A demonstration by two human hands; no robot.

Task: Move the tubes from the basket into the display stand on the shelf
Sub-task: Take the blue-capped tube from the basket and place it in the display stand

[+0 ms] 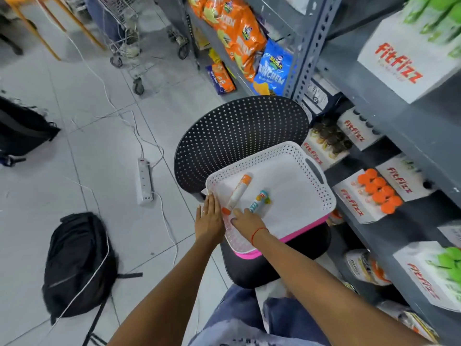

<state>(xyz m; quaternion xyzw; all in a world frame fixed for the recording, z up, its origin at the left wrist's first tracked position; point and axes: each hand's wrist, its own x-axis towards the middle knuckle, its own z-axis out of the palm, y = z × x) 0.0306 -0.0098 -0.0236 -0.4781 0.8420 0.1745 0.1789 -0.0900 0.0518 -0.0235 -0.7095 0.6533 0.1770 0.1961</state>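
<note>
A white perforated basket (314, 188) rests on a pink one on a black chair. Two tubes lie inside: a long white tube with an orange cap (238, 192) and a shorter blue and orange tube (258, 202). My left hand (209, 219) lies flat against the basket's near left rim, holding nothing. My right hand (245, 222) reaches into the basket with fingers apart, its fingertips at the near ends of both tubes, gripping neither. On the grey shelf to the right a FitFizz display stand (359, 198) holds several orange-capped tubes (379, 191).
The black perforated chair (237, 136) stands in front of me. Grey shelving (389, 126) on the right carries more FitFizz boxes and snack bags. A black backpack (77, 265), a power strip (144, 181) with cables and a trolley (129, 41) are on the tiled floor.
</note>
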